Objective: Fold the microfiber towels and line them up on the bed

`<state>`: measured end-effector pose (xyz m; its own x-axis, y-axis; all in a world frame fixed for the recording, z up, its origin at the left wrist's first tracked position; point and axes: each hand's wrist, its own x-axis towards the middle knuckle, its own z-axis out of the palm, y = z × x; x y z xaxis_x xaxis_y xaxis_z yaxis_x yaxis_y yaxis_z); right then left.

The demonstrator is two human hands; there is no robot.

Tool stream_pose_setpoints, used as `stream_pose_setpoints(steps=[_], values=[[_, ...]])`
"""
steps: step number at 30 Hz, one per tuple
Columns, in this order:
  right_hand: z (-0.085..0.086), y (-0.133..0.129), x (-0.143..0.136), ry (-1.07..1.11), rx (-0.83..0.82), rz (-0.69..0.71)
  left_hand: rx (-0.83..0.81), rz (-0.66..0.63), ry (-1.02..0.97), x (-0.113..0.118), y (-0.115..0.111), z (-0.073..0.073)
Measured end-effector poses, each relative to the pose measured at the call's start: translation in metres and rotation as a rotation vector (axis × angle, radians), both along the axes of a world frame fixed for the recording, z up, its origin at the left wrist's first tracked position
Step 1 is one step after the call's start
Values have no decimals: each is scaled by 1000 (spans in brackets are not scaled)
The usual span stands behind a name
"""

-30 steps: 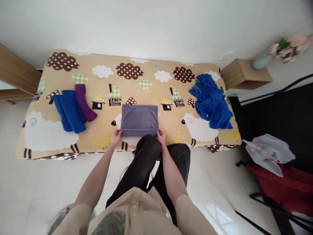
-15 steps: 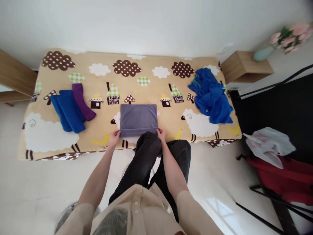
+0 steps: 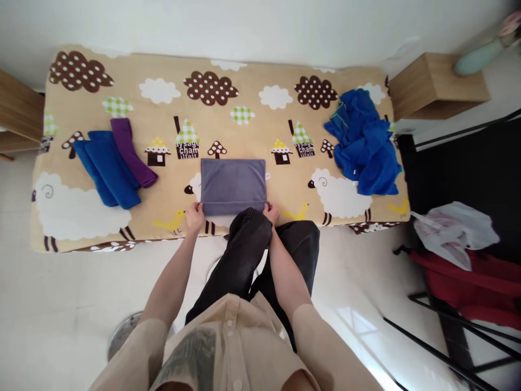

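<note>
A grey towel (image 3: 233, 181) lies flat on the patterned bed (image 3: 228, 141), with a narrow strip folded over along its near edge. My left hand (image 3: 195, 216) pinches the left end of that strip. At the strip's right end, my right hand (image 3: 271, 212) has its fingers closed on the cloth. To the left lie folded blue cloths (image 3: 112, 168) beside a folded purple cloth (image 3: 132, 155). On the right is a crumpled heap of blue cloths (image 3: 364, 144).
A wooden box shelf (image 3: 439, 87) with a pale green vase (image 3: 478, 56) is at the back right. A plastic bag (image 3: 453, 231) rests on a red chair (image 3: 468, 282) at the right. Wooden furniture (image 3: 18, 108) stands at the left edge.
The view has shifted, so the bed appears higher and somewhat larger. Both hands remain at the ends of the grey towel's folded strip, which looks little changed.
</note>
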<state>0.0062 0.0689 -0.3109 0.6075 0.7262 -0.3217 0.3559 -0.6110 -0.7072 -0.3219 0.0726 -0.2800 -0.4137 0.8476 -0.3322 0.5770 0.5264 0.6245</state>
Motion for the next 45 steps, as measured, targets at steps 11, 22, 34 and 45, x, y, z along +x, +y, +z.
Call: stream_pose_setpoints(steps=[11, 22, 34, 45], values=[[21, -9, 6, -123, 110, -62, -9, -68, -7, -21, -13, 16], [44, -64, -3, -300, 191, 681, 320, -496, 154, -24, -77, 20], [23, -33, -3, -398, -15, 803, 154, -829, 361, 3, -19, 22], [17, 1, 11, -402, -84, 891, 85, -853, 348, 0, -6, 24]])
